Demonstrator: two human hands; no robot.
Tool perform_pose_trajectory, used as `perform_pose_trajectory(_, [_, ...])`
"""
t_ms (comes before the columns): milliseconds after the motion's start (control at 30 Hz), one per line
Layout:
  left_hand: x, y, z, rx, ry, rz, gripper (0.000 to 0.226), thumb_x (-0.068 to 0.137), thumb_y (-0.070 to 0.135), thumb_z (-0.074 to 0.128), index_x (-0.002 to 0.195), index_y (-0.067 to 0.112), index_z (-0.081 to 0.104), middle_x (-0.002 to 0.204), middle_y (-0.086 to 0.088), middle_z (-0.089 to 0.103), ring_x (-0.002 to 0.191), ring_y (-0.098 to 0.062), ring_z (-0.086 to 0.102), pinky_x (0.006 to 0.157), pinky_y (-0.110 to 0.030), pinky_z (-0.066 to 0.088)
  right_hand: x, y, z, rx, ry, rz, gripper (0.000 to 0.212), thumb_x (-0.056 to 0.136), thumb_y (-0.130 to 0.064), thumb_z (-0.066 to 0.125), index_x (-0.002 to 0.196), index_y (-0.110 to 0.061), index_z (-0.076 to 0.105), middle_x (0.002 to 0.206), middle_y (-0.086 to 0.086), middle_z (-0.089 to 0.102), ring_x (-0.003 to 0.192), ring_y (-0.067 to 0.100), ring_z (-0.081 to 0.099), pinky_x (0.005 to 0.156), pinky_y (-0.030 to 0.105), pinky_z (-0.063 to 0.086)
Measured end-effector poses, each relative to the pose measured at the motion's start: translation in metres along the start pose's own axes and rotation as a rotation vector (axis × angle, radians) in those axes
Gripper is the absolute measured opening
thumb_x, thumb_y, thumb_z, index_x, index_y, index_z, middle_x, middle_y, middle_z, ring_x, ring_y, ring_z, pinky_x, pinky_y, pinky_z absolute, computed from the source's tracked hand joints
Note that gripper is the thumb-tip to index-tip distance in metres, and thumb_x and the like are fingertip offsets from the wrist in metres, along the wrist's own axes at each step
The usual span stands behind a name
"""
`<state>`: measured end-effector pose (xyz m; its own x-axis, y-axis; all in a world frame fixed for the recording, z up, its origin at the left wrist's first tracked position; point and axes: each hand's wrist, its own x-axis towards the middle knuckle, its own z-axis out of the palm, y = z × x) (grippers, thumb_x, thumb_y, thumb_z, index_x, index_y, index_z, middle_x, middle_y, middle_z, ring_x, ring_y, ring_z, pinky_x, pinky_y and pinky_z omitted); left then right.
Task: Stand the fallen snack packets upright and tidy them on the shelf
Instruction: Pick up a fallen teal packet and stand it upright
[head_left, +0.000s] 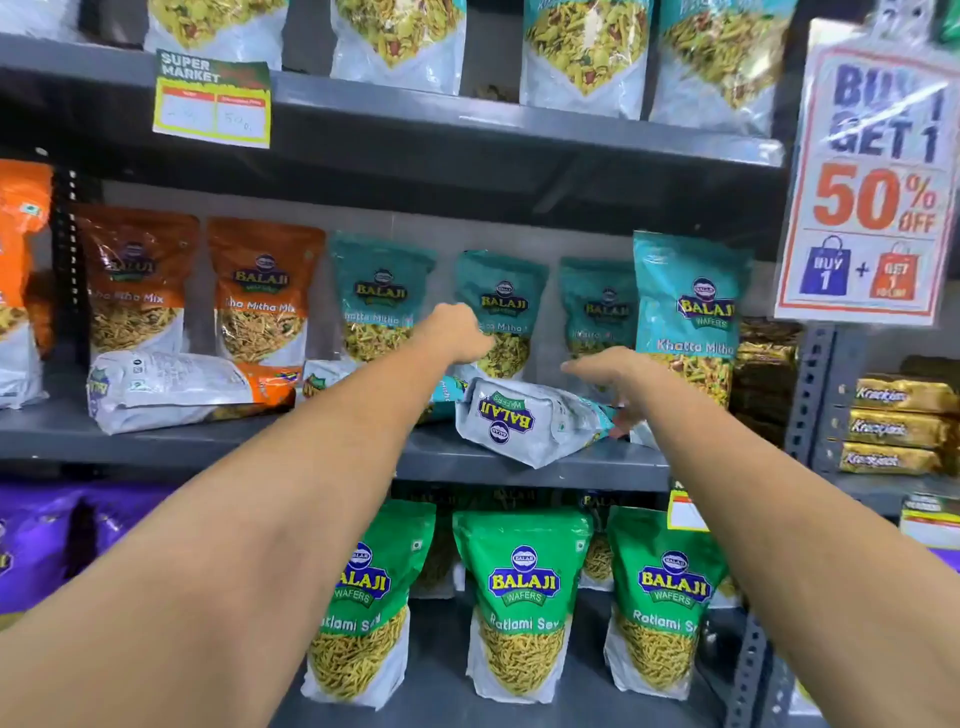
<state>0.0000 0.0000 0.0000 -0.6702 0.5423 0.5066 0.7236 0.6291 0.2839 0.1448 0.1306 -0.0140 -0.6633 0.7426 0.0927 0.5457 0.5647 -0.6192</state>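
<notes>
Both my arms reach forward to the middle shelf (208, 441). A fallen packet (524, 421) lies on its side at the shelf's front edge, its grey-white bottom toward me with "BALAJI WAFERS" printed upside down. My right hand (608, 379) hovers over its right end, palm down, fingers (626, 418) spread loosely and curled down beside it; I cannot tell whether they touch it. My left hand (457, 332) is curled into a loose fist in front of an upright teal packet (498, 306); I cannot tell if it grips anything. Another fallen packet (176, 389), white and orange, lies flat at the left. The tallest teal packet (688, 317) reads "Khatta Mitha". Below stand green "Ratlami Sev" packets (519, 597). A hanging sign (872, 176) reads "BUY 1 GET 1, 50% OFF".
</notes>
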Motion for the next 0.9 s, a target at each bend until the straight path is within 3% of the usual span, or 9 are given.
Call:
perform_pose_trajectory(67, [0.003, 0.004, 0.009, -0.117, -0.252, -0.110, 0.026, 0.082, 0.026, 0.059, 0.089, 0.001, 0.061, 0.096, -0.017, 0.063, 0.075, -0.027, 0.062, 0.069, -0.030, 0.052, 0.000, 0.002, 0.004, 0.200, -0.153, 0.057, 0.031, 0.091, -0.037, 0.054, 0.076, -0.010, 0.051, 0.072, 0.008, 0.052, 0.056, 0.030, 0.058, 0.059, 0.046, 0.059])
perform_pose_trajectory(133, [0.007, 0.007, 0.016, -0.242, -0.448, -0.205, 0.021, 0.080, 0.024, 0.063, 0.089, 0.006, 0.056, 0.084, -0.011, 0.058, 0.067, -0.023, 0.057, 0.067, -0.030, 0.052, 0.004, 0.005, 0.008, 0.315, -0.209, 0.093, 0.031, 0.090, -0.036, 0.057, 0.072, -0.012, 0.052, 0.071, 0.006, 0.050, 0.045, 0.028, 0.061, 0.039, 0.040, 0.055])
perform_pose_trajectory(200, [0.012, 0.005, 0.017, -0.291, -0.560, -0.268, 0.021, 0.080, 0.028, 0.064, 0.088, 0.010, 0.056, 0.081, -0.006, 0.059, 0.074, -0.021, 0.059, 0.070, -0.027, 0.053, 0.012, 0.007, 0.009, 0.326, -0.253, 0.110, 0.028, 0.091, -0.036, 0.056, 0.079, -0.011, 0.056, 0.077, 0.006, 0.053, 0.054, 0.027, 0.064, 0.041, 0.039, 0.056])
perform_pose_trajectory(300, [0.019, 0.002, 0.011, -0.390, -0.676, -0.346, 0.036, 0.073, 0.038, 0.074, 0.091, 0.010, 0.062, 0.074, -0.004, 0.069, 0.070, -0.016, 0.066, 0.072, -0.026, 0.058, 0.025, 0.011, 0.006, 0.271, -0.300, 0.157, 0.033, 0.093, -0.040, 0.050, 0.097, -0.009, 0.061, 0.080, 0.011, 0.065, 0.069, 0.028, 0.064, 0.063, 0.044, 0.061])
perform_pose_trajectory(433, [0.019, 0.006, 0.018, -0.488, -0.773, -0.335, 0.052, 0.068, 0.044, 0.079, 0.106, 0.012, 0.065, 0.110, -0.006, 0.063, 0.095, -0.025, 0.065, 0.088, -0.049, 0.054, 0.035, 0.018, 0.006, 0.203, -0.372, 0.202, 0.035, 0.093, -0.040, 0.050, 0.091, -0.007, 0.061, 0.077, 0.012, 0.067, 0.072, 0.027, 0.063, 0.079, 0.041, 0.054])
perform_pose_trajectory(633, [0.021, 0.009, 0.034, -0.608, -0.849, -0.412, 0.029, 0.074, 0.035, 0.075, 0.083, 0.009, 0.067, 0.080, -0.006, 0.073, 0.071, -0.024, 0.071, 0.073, -0.041, 0.057, 0.038, 0.025, 0.007, 0.347, -0.364, 0.205, 0.022, 0.091, -0.027, 0.057, 0.085, -0.006, 0.058, 0.051, 0.012, 0.069, 0.065, 0.025, 0.069, 0.076, 0.046, 0.059])
perform_pose_trajectory(700, [0.020, 0.007, 0.034, -0.632, -0.847, -0.414, 0.027, 0.071, 0.034, 0.077, 0.078, 0.010, 0.067, 0.067, -0.005, 0.074, 0.065, -0.023, 0.072, 0.073, -0.040, 0.057, 0.035, 0.028, 0.007, 0.414, -0.363, 0.191, 0.017, 0.090, -0.019, 0.058, 0.084, -0.004, 0.055, 0.050, 0.012, 0.069, 0.051, 0.023, 0.070, 0.059, 0.047, 0.060])
perform_pose_trajectory(767, [0.019, 0.003, 0.031, -0.673, -0.843, -0.398, 0.027, 0.070, 0.033, 0.079, 0.081, 0.010, 0.067, 0.069, -0.007, 0.074, 0.073, -0.025, 0.070, 0.078, -0.042, 0.057, 0.033, 0.028, 0.006, 0.448, -0.316, 0.162, 0.012, 0.089, -0.012, 0.059, 0.085, -0.002, 0.053, 0.060, 0.015, 0.070, 0.046, 0.022, 0.068, 0.042, 0.042, 0.058])
perform_pose_trajectory(900, [0.016, 0.002, 0.015, -0.713, -0.898, -0.394, 0.046, 0.065, 0.026, 0.083, 0.099, 0.003, 0.063, 0.075, -0.013, 0.075, 0.069, -0.027, 0.073, 0.068, -0.044, 0.061, 0.029, 0.028, 0.006, 0.486, -0.263, 0.100, 0.029, 0.086, -0.005, 0.056, 0.114, -0.002, 0.052, 0.092, 0.013, 0.057, 0.063, 0.021, 0.061, 0.038, 0.031, 0.053])
